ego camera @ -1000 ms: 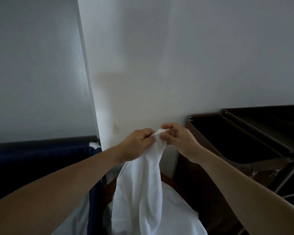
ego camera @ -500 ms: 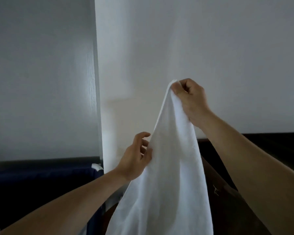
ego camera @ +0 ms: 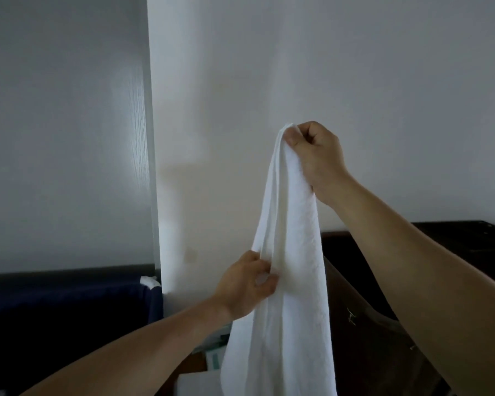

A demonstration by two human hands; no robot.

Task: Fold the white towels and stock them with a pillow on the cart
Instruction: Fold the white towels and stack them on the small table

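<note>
Fingers of the right hand (ego camera: 316,155) pinch the towel's (ego camera: 286,281) top corner; the left hand (ego camera: 245,287) grips its left edge lower down.

We see a dim, softly lit scene. A pale sheen streaks the grey panel (ego camera: 132,132), and a faint shadow crosses the wall (ego camera: 183,170). The white towel (ego camera: 292,252) is brightest; the dark cart (ego camera: 469,241) sinks into murky shadow. Upright lines lean slightly from wide-angle distortion.

Right hand (ego camera: 316,155) holds the white towel (ego camera: 289,267) up; left hand (ego camera: 245,287) pinches its edge.
</note>
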